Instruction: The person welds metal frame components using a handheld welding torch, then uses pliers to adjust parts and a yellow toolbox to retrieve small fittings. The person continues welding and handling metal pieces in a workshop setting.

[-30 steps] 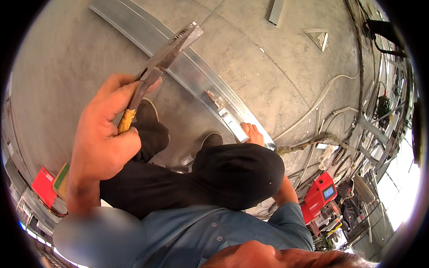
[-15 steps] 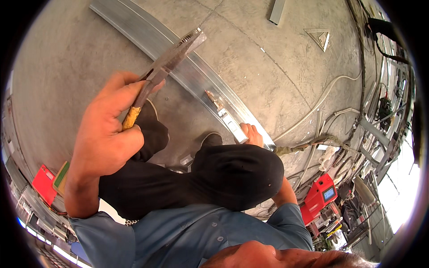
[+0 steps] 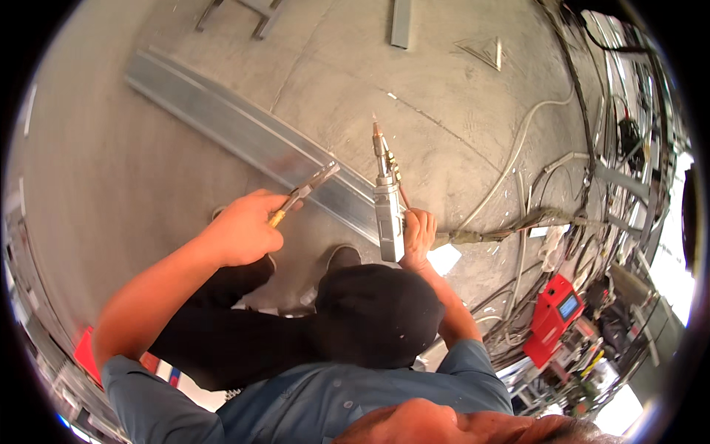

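My left hand (image 3: 248, 229) is closed round the yellow-wrapped handle of a pair of pliers (image 3: 305, 190). Their jaws point up and right, over a long grey metal channel (image 3: 222, 122) lying slantwise on the floor; whether they touch it I cannot tell. My right hand (image 3: 419, 231) grips a silver welding torch (image 3: 387, 211) with a copper-coloured nozzle. The torch stands nearly straight up in the picture, its nozzle beyond the channel's far edge. A wrapped cable (image 3: 481, 234) runs off to the right from beside this hand.
At the far side lie a triangular metal frame (image 3: 488, 53), a short metal bar (image 3: 401, 26) and a grey frame (image 3: 260, 11). Cables and hoses (image 3: 518, 148) cross the right floor. A red machine with a screen (image 3: 553, 318) stands at the lower right among clutter.
My left hand has lowered the pliers away from me, towards the channel. My right hand has raised the torch and turned its nozzle from the upper left to nearly straight ahead. The view has shifted.
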Action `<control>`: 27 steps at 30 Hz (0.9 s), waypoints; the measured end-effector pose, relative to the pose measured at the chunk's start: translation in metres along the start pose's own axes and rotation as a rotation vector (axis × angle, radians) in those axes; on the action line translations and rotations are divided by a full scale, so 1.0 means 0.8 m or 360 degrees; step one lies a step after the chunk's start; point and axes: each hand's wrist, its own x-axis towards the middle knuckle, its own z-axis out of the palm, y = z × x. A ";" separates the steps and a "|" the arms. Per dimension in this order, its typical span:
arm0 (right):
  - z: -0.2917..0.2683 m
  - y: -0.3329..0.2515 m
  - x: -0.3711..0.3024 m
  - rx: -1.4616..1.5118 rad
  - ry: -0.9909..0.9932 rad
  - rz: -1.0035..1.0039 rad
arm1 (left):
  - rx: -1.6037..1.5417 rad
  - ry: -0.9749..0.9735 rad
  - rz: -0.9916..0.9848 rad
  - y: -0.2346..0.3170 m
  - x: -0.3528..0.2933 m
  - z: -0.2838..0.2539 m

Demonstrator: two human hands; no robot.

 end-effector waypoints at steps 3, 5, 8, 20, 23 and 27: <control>-0.009 -0.005 -0.011 -0.0117 0.0054 -0.0001 | 0.0097 0.0003 0.0040 0.029 0.024 -0.003; -0.010 -0.014 -0.018 -0.0131 0.0132 -0.0023 | 0.0162 -0.0006 0.0100 0.042 0.035 -0.004; -0.002 -0.033 -0.037 -0.0143 0.0136 -0.0016 | 0.0323 -0.0017 0.0157 0.051 0.052 -0.013; 0.031 -0.049 -0.050 -0.0152 0.0247 0.0133 | 0.0550 -0.0167 -0.0257 0.071 0.043 -0.031; 0.033 -0.048 -0.056 -0.0150 0.0234 0.0143 | 0.0459 -0.0194 -0.0402 0.076 0.048 -0.029; 0.034 -0.052 -0.057 -0.0136 0.0264 0.0140 | 0.0453 -0.0262 -0.0437 0.081 0.064 -0.028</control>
